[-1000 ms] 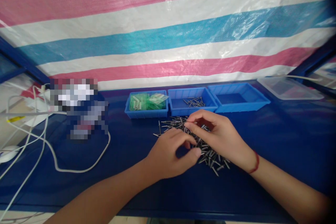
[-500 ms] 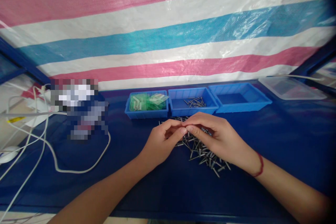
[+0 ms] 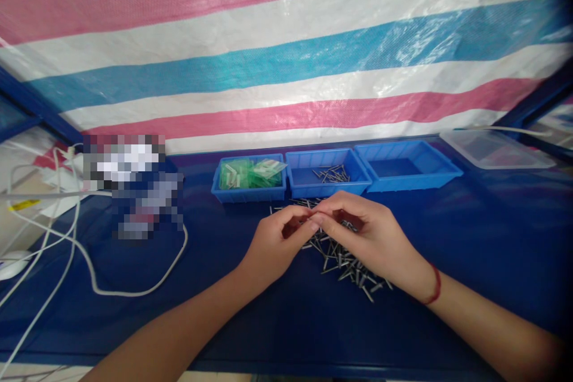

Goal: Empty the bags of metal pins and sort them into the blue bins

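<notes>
My left hand (image 3: 275, 239) and my right hand (image 3: 373, 239) meet fingertip to fingertip above a loose pile of metal blind rivets (image 3: 351, 265) on the dark blue table. Each hand is closed in a pinch, thumbs touching; whatever lies between the fingertips is hidden. Part of the pile is covered by my hands. Just behind them, a middle blue bin (image 3: 298, 184) contains a smaller heap of rivets (image 3: 333, 174). To its left, a blue bin (image 3: 248, 194) holds green-tinted plastic packets (image 3: 257, 173).
A third blue bin (image 3: 412, 182) stands at the right, beside a clear plastic lid (image 3: 496, 150). White cables (image 3: 134, 293) cross the table's left side near a blurred-out patch. A striped plastic sheet (image 3: 286, 54) hangs behind the table (image 3: 188, 322).
My right hand has shifted slightly left and its thumb now overlaps the left fingertips more closely. The bins and the pile look the same.
</notes>
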Demonstrator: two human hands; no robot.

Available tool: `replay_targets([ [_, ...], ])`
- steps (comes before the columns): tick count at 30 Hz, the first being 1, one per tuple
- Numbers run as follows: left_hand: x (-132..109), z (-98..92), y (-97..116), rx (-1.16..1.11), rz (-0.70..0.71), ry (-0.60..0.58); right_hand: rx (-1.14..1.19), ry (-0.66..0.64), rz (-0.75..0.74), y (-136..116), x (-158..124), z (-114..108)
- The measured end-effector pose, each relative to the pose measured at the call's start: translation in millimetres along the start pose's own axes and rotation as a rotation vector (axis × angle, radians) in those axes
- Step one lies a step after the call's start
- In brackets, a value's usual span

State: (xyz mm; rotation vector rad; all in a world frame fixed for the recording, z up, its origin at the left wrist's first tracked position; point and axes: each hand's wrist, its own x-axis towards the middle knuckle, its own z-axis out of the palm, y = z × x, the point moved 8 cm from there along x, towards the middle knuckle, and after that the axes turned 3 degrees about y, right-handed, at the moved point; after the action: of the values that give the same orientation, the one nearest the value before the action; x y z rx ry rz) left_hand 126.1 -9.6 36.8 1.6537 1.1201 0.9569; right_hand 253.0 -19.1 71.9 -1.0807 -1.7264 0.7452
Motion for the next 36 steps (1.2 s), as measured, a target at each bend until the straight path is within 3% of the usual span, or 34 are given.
replay_targets([
  [10,1.1,-10.3,5.7,0.084,0.048,0.082,-0.105,-0.006,-0.079,-3.6,3.8,-2.2],
  [15,0.6,-10.0,3.2,0.052,0.048,0.073,-0.242,-0.068,-0.273,-16.4,4.6,2.0],
  [18,0.3,-7.6,1.5,0.016,0.033,0.057,-0.378,0.024,-0.365,-17.8,12.4,-8.3],
  [21,-0.2,-5.9,3.8,0.041,0.037,0.043,-0.631,0.188,-0.341,-7.1,25.9,-27.6],
  [24,-1.2,-2.1,12.0,0.169,0.102,-0.004,-0.845,0.231,-0.301,4.7,35.8,-39.1],
  [26,-3.8,6.4,20.9,0.305,0.219,-0.089,-0.878,0.212,-0.285,9.2,37.9,-42.5],
  [30,-13.8,26.4,29.8,0.607,0.453,-0.253,-0.795,0.21,-0.28,7.3,32.5,-45.9],
  [36,-14.5,23.4,28.4,0.887,0.492,-0.28,-0.653,0.173,-0.271,0.6,22.5,-40.5],
])
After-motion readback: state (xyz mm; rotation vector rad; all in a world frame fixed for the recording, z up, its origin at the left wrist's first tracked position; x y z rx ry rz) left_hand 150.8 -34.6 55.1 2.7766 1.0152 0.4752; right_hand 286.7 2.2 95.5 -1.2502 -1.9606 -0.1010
